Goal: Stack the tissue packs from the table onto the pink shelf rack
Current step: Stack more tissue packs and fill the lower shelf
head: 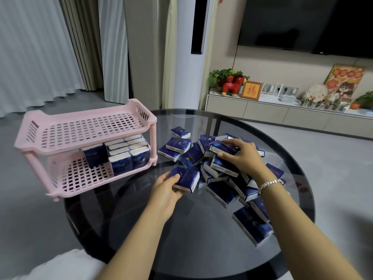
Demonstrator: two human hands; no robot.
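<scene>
My left hand (164, 188) gripped a tissue pack (184, 179), its long axis pointing up-left toward the pink shelf rack (84, 147), nearer than my right hand (240, 156) clutching another pack (223, 148) on the pile

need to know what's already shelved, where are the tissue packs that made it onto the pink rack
In the head view they stand on the pink shelf rack's lower tier, at its right end: the shelved tissue packs. The top tier holds none.

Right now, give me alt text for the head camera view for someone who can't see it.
Left hand grips one blue tissue pack while the right hand holds another pack atop a loose pile on a round glass table. A pink shelf rack holds packs on its lower tier only.
</scene>
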